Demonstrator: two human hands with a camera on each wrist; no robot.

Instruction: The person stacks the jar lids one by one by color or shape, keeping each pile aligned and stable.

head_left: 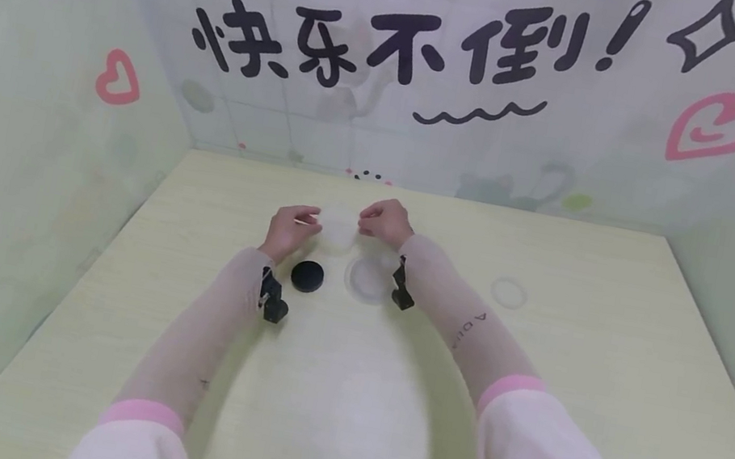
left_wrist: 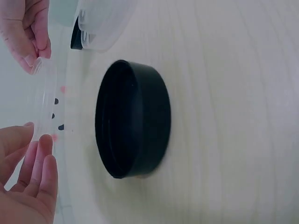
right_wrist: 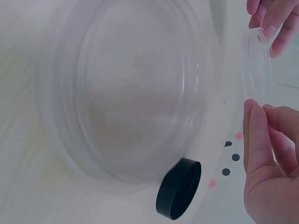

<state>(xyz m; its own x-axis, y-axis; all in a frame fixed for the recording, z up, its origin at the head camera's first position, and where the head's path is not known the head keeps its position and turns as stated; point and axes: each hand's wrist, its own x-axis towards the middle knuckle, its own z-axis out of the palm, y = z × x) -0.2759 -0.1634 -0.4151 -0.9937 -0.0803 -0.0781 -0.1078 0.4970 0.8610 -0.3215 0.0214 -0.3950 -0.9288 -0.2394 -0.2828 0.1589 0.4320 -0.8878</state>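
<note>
A thin clear plastic lid (head_left: 339, 229) hangs upright between the two hands, over the far part of the table. My left hand (head_left: 289, 232) holds its left edge between thumb and fingers, and my right hand (head_left: 387, 223) pinches the opposite edge. In the left wrist view, the lid (left_wrist: 44, 95) is seen nearly edge-on. A round black cap (head_left: 307, 276) lies hollow side up on the table, just below the left hand. Beside it, under the right wrist, sits a round clear plastic container (right_wrist: 135, 88).
A thin clear ring (head_left: 509, 293) lies on the table to the right of the right forearm. The pale wood-look table (head_left: 336, 405) meets a printed cloth backdrop (head_left: 384, 134) behind the hands. A small black camera is strapped to each wrist.
</note>
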